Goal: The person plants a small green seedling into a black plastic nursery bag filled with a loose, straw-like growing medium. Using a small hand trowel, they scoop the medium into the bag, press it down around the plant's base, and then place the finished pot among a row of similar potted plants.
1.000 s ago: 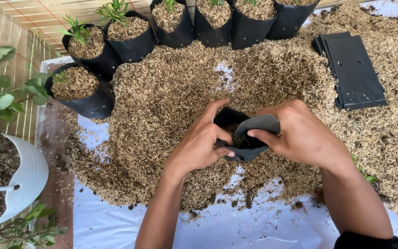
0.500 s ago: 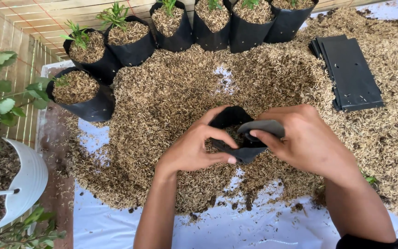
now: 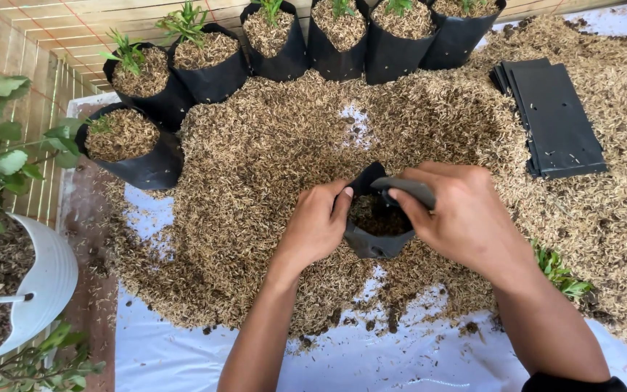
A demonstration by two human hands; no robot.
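Head view: small black grow bag (image 3: pixel 374 243), partly filled, sits mid-heap in rice husk (image 3: pixel 270 152) on the white sheet (image 3: pixel 371 359). Left hand (image 3: pixel 317 225) pinches its left rim; right hand (image 3: pixel 466 218) clamps the folded right rim.

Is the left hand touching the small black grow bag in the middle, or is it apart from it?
Touching. The head view shows the left hand pressed to the small black grow bag, fingers curled over its rim.

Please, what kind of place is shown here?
Probably a small plant nursery or garden potting spot: a heap of husk mix on a white sheet, filled black grow bags with seedlings, and a stack of empty bags.
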